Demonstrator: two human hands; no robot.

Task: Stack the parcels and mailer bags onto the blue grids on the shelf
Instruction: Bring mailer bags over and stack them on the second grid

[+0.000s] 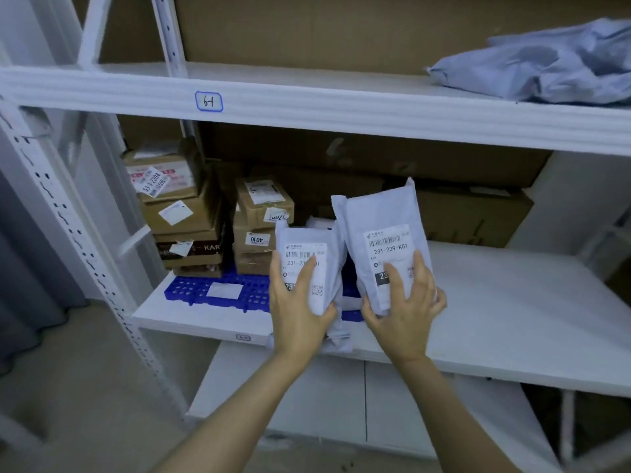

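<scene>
Two white mailer bags with barcode labels stand upright at the front of the middle shelf. My left hand grips the shorter mailer bag from below, fingers across its label. My right hand grips the taller mailer bag the same way. Behind and under them lies the blue grid, with a white label on it. On the grid's back part stand two stacks of cardboard parcels, the left stack and a second stack. More white mailers lie partly hidden behind the shorter bag.
The white middle shelf board stretches to the right. Big brown cartons line the back. The upper shelf carries a tag reading 61 and a crumpled blue-grey bag. A perforated white upright stands at left.
</scene>
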